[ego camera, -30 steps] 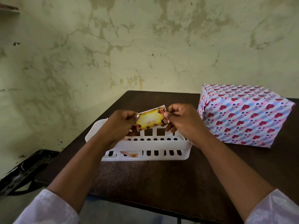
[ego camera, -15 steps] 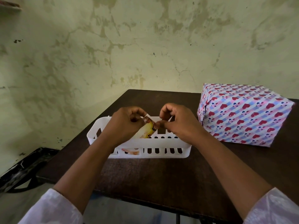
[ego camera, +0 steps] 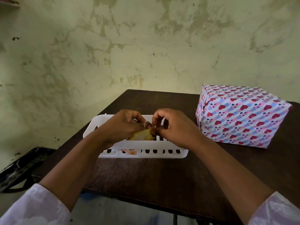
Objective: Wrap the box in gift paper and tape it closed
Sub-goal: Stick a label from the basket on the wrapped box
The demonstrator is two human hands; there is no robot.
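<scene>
The box [ego camera: 241,116] stands at the right of the dark table [ego camera: 146,176], covered in striped paper printed with red and blue hearts. Both my hands are over the white slotted basket [ego camera: 146,148] at mid-table. My left hand [ego camera: 120,127] grips a small yellow gift tag [ego camera: 142,136] with a floral border, tilted nearly flat. My right hand [ego camera: 175,127] pinches the tag's right corner between thumb and forefinger. Most of the tag is hidden by my fingers.
A pinkish item [ego camera: 129,151] shows through the basket's front slots. A stained green wall rises right behind the table. A black object [ego camera: 21,169] lies on the floor at the left. The table's near edge runs below my forearms.
The tag, held upright and facing me a second ago, has tipped down flat between my hands. Both hands have drawn closer together and lowered slightly over the basket.
</scene>
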